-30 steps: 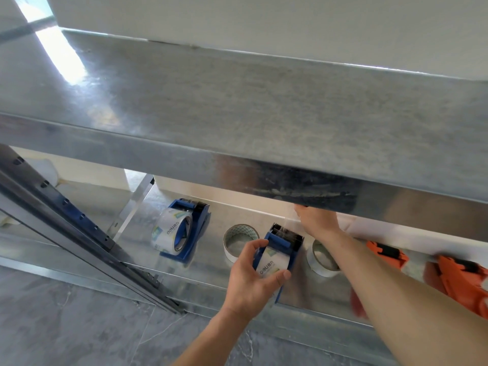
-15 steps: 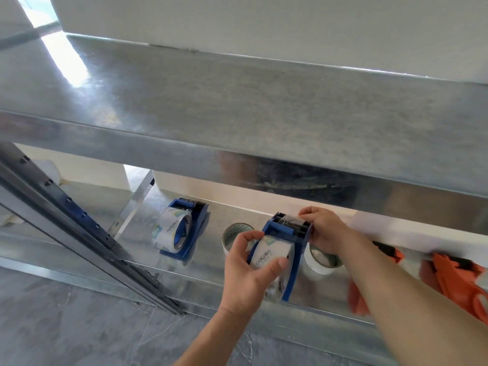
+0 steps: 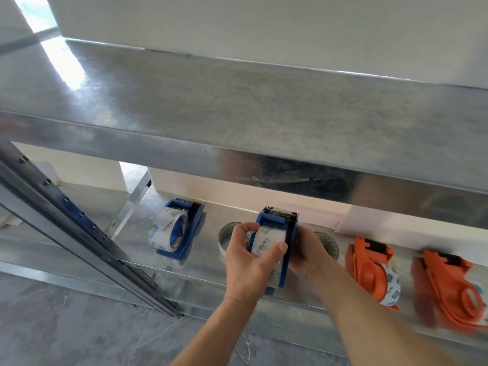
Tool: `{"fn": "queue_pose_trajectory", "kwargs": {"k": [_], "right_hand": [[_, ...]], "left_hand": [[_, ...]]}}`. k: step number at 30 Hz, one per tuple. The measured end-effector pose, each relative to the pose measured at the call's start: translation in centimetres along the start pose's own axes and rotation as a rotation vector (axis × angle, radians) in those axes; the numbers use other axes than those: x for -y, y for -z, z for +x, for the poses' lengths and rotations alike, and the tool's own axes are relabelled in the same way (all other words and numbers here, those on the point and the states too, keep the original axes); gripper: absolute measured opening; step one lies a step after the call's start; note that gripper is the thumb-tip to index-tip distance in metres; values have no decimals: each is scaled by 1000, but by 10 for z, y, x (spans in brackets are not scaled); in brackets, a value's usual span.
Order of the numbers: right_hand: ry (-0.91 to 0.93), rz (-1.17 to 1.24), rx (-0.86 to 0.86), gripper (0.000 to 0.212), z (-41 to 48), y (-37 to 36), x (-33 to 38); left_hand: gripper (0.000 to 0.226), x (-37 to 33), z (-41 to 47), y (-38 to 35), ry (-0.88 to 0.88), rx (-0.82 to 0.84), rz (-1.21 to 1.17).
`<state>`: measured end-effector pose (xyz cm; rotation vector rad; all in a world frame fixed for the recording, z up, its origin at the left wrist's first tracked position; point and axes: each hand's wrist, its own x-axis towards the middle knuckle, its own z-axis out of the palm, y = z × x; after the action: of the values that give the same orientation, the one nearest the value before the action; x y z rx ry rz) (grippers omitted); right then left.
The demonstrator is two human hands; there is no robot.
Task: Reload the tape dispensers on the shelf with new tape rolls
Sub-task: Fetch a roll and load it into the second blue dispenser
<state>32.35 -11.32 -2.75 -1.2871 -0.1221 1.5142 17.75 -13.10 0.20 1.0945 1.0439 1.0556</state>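
A slotted steel upright (image 3: 79, 228) crosses the left foreground on a slant. The upper shelf (image 3: 237, 107) overhangs and hides the back of the lower shelf (image 3: 203, 262).

On the lower shelf, farthest left, a loaded blue tape dispenser (image 3: 175, 229) lies on its side. To its right a loose tape roll (image 3: 224, 235) lies flat, partly covered by the left hand (image 3: 250, 265).

The left hand's grip is closed on the clear tape roll (image 3: 266, 240) seated in the held blue dispenser (image 3: 289, 233), thumb on the roll face and fingers curled over its left edge. The right hand (image 3: 307, 253) wraps the dispenser's right side; its fingertips are hidden. Whether the dispenser touches the shelf cannot be told.

A second loose roll (image 3: 328, 243) lies behind the right hand. Two orange dispensers (image 3: 369, 262) (image 3: 454, 286) lie farthest right.
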Motion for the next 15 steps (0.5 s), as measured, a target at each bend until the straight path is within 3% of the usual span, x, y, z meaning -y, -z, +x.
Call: {"fn": "queue_pose_trajectory", "kwargs": {"k": [6, 15], "right_hand": [[20, 39, -100, 85, -1, -2, -11], [-29, 9, -90, 74, -10, -2, -18]], "left_hand": [[49, 2, 2, -2, 3, 9, 60], [50, 18, 4, -12, 27, 27, 154]]}}
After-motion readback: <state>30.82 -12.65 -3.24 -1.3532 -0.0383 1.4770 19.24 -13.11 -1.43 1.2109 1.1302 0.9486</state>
